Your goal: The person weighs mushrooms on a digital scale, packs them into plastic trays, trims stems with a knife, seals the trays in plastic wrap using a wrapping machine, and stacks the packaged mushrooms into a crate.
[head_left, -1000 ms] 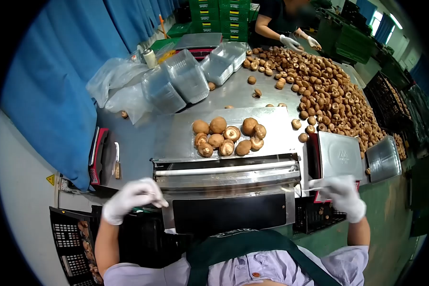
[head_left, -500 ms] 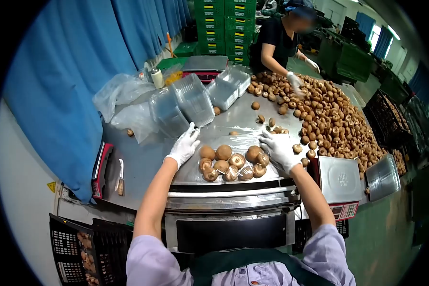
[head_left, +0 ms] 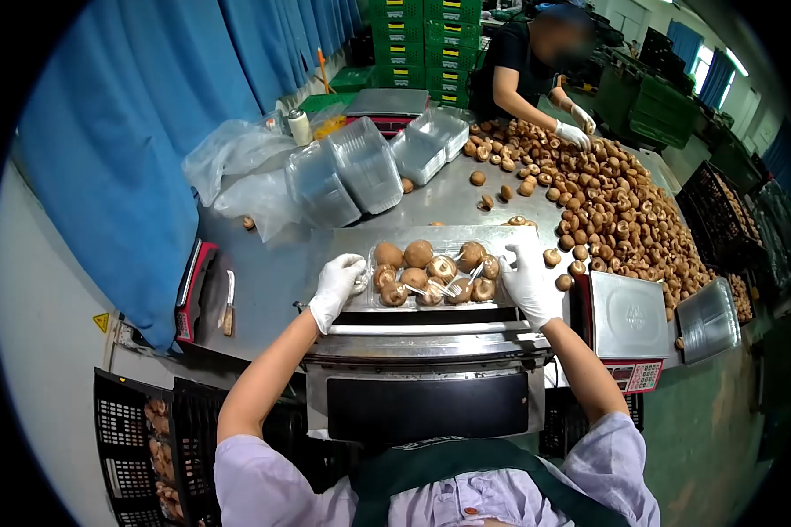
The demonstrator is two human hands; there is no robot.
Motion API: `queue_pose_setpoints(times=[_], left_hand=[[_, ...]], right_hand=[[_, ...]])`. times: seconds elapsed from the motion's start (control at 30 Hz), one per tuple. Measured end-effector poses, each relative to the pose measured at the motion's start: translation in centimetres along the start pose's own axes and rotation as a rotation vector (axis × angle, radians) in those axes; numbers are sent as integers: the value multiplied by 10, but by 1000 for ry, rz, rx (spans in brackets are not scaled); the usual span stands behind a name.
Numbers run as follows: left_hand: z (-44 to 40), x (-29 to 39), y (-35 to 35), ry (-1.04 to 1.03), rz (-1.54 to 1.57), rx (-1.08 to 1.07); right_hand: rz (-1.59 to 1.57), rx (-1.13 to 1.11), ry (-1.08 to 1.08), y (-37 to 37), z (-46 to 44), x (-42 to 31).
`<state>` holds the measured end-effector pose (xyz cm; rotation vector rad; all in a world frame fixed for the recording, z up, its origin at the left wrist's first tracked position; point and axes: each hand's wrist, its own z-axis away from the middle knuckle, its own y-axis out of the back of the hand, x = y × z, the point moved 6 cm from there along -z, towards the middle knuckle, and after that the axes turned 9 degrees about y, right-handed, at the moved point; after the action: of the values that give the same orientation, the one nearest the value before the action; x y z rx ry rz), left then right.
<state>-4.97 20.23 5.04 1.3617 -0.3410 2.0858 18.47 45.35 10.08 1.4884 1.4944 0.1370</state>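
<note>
A clear tray of brown mushrooms [head_left: 415, 279], with shiny film over it, sits on the metal surface behind the wrapping machine's white roller [head_left: 422, 329]. At the tray's left end is my gloved left hand [head_left: 340, 285], its fingers curled together at the edge; what they pinch is too small to make out. My gloved right hand [head_left: 527, 283] stands at the right end, with thumb and forefinger curved toward the film; whether they grip it cannot be told. The machine's black panel [head_left: 426, 407] lies nearest to my body.
Stacked clear trays [head_left: 366, 167] and plastic bags [head_left: 233, 158] lie back left. A large mushroom pile [head_left: 624, 211] covers the right, where a co-worker [head_left: 523, 70] in white gloves handles mushrooms. Scales [head_left: 626, 321] stand at right; a knife [head_left: 228, 303] lies left.
My hands came from beside the machine to the far side of the tray, then drew back to its two ends. Film now shows over the mushrooms. The co-worker's hands have come together over the pile.
</note>
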Motion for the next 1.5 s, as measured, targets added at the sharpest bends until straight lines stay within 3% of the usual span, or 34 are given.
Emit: queue_pose_setpoints(times=[0.03, 0.07, 0.13, 0.2, 0.3, 0.4, 0.43, 0.47, 0.57, 0.6, 0.63, 0.67, 0.7, 0.77, 0.8, 0.83, 0.9, 0.97, 1.03, 1.1, 1.17, 1.23, 1.3, 1.33, 1.37, 1.4, 1.43, 1.47, 1.5], left_hand=[[-9, 1, 7, -141, -263, 122], [-11, 2, 7, -148, -378, 128], [-15, 7, 4, -159, -498, 130], [-21, -11, -11, 142, -268, -154], [-20, -7, -12, -86, -290, -23], [38, 6, -12, -149, -83, -30], [44, -8, -3, -286, -202, 24], [86, -6, -5, -351, -280, 62], [173, -47, -6, -312, -333, 170], [199, -55, -7, -315, -391, 161], [210, -79, -5, -269, -396, 159], [223, -96, -5, -243, -466, 190], [228, -115, -6, -142, -588, 177], [219, -152, -13, 160, -309, 60], [208, -153, -13, 22, -476, 112], [196, -157, -17, -322, -863, 139], [186, -141, -15, 154, -721, 131], [182, -129, -15, 221, -713, 80], [180, -128, -7, 81, -805, 98], [192, -113, -1, 266, -605, -32], [212, -101, 3, 468, -668, -20], [223, -141, 7, 358, -664, -112], [230, -195, -2, 368, -374, -279], [233, -210, -10, 335, -240, -347], [238, -209, -25, 492, 65, -320], [226, -215, -28, 321, 91, -362], [218, -222, -32, 155, 116, -404], [217, -201, -33, -160, -30, -398], [216, -214, -41, -38, 228, -468]], right_hand=[[37, -45, -47, 0, 2, 1], [39, -44, -46, 6, -1, -4], [-260, -486, -572, -10, 10, 9], [-252, -465, -498, -27, 15, 38], [-126, -361, -370, -10, 15, 20], [-484, -198, -372, 10, 30, -4], [-422, -219, -367, 19, 47, -6], [-204, -215, -13, 21, 66, -3], [-305, -204, -205, 53, 142, -33], [-196, -202, -113, 63, 165, -43], [-432, -214, -273, 59, 194, -40], [-438, -281, -378, 64, 206, -52], [-328, -352, -308, 56, 229, -43], [-271, -426, -433, 34, 262, -24], [-233, -402, -388, 27, 258, -23], [-155, -425, -361, 24, 251, -22], [-4, -479, -306, 19, 241, -21], [64, -570, -338, 24, 234, -20], [-3, -454, -275, 41, 218, -30], [-151, -357, -451, 69, 203, -41], [-119, -331, -435, 89, 200, -49], [-30, -544, -441, 84, 226, -36], [-83, -868, -625, 63, 260, -31], [-402, -743, -793, 42, 297, -16], [-722, -603, -947, 23, 326, -4], [-938, -439, -880, 20, 314, -19], [-1085, -346, -947, 10, 318, -12], [-1187, -323, -969, 3, 321, -6], [-1288, -300, -994, -2, 322, -2]])
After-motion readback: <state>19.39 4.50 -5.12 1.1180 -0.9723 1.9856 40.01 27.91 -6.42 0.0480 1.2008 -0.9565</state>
